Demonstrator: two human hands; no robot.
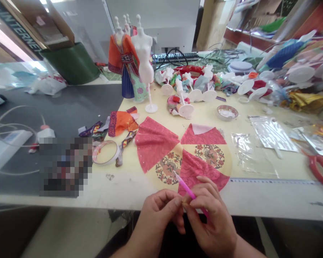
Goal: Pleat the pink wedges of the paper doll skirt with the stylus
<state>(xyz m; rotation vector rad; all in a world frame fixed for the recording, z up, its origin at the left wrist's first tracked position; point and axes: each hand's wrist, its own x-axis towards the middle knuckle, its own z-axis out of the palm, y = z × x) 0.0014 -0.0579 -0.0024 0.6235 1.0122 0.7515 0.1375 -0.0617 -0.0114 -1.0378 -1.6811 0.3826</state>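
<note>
My right hand (211, 211) has a pink pen-like stick (187, 187) gripped between its fingers, its pale tip pointing up and left over the fabric. The fingertips of my left hand (164, 211) are pinched together and meet those of my right thumb. Whatever is between them is too small to make out. Just beyond both hands lies a round yellow piece with a flower print (209, 156). Red patterned fabric wedges lie on it: a pleated one (156, 141) at the left, one with a folded pale corner (204, 139), and one (201, 172) nearest my right hand.
A tape roll (105, 152) and fabric scraps (123, 122) lie left. Doll mannequins (145, 61), one dressed, stand behind. Rightward are a small dish (227, 112), clear bags (271, 132), a ruler (271, 181) and red-handled scissors (321, 170). White doll stands (187, 110) lie further back.
</note>
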